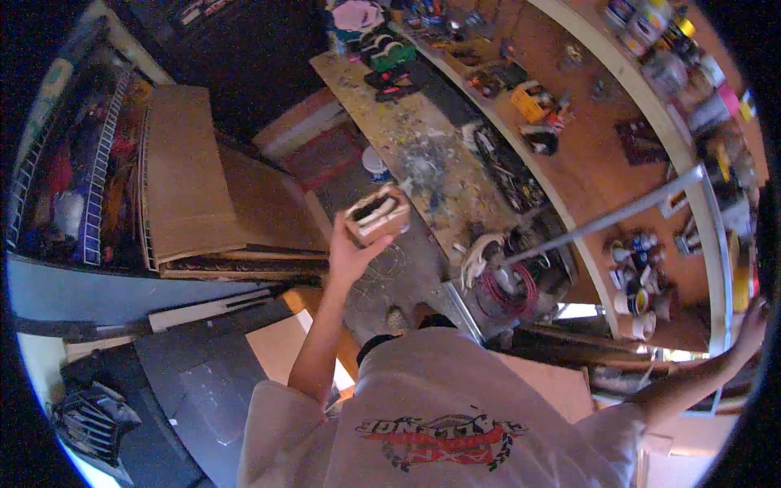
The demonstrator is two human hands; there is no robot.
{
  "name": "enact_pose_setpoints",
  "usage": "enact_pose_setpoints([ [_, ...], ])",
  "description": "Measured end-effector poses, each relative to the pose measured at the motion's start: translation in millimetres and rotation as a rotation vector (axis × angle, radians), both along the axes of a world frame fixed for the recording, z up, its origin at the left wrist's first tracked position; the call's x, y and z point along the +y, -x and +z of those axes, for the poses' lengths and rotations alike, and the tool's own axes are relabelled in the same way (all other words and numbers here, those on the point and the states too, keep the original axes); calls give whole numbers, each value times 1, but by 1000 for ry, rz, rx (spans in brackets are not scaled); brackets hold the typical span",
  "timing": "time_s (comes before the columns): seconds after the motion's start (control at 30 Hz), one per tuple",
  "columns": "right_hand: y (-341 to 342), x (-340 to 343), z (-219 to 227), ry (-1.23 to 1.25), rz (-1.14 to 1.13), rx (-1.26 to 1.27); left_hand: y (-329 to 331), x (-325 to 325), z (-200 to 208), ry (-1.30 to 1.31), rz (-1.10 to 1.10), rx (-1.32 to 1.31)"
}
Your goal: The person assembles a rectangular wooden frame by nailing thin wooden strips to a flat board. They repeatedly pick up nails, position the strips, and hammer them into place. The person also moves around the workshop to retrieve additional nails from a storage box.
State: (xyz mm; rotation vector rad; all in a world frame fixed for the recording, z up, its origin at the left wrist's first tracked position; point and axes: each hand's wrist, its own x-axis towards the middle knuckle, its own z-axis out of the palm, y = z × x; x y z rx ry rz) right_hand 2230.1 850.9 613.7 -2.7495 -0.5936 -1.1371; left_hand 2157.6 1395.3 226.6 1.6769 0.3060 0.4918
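My left hand [351, 254] is closed around a small open-topped brown box [386, 228], held out in front of my body above the floor. Whitish strips show at its opening, but I cannot make out what else is inside. Out to the far right, my right hand [753, 325] reaches up beside the upper shelf, near a yellow and red item [741, 281]. Dark blur at the picture's rim hides its fingers, so whether it touches or grips anything there is unclear.
A paint-stained workbench [423, 163] runs ahead, with tools along its back. Shelves [561, 154] crowded with bottles and jars rise on the right, crossed by a metal bar [602, 218]. Coiled red hose [500, 293] lies below. Cardboard sheets [183, 171] lean at left.
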Motion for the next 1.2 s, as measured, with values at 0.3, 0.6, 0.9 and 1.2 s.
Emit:
enact_pose_setpoints([
  [0.3,-65,258,-323,-474,600,1218,-55,-14,-6,252,-488,174],
  [0.6,-137,310,-411,-529,705,1237,-123,9,-31,300,-546,405],
  [0.9,-324,299,-516,-1201,248,606,-224,51,-62,378,-342,347],
  [1.2,-508,255,-579,-665,-241,270,-245,188,-182,512,-348,783],
])
